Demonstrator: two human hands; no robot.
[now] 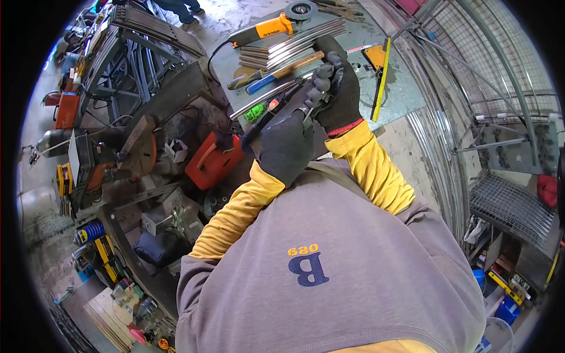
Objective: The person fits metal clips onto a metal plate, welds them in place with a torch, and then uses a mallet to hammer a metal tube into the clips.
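Observation:
Both hands wear dark gloves and meet over the near edge of a metal table (pixel 406 97). My left hand (pixel 286 147) is closed, its fingers pressed around something small and metallic that I cannot make out. My right hand (pixel 338 88) is curled beside it, grey fingertips bent inward at the same spot; what lies inside is hidden. Near my left hand are a dark tool with a red part (pixel 273 105) and a green round item (pixel 254 113). Beyond them lie a blue-and-wood handled tool (pixel 282 73), metal rods (pixel 306 42) and an orange angle grinder (pixel 271 28).
A yellow-edged ruler (pixel 381 82) and an orange square piece (pixel 374 57) lie at the table's right. On the left are a red case (pixel 213 162) and a metal frame rack (pixel 126 59). A person's legs (pixel 182 10) show at the top. Wire mesh (pixel 512 206) stands right.

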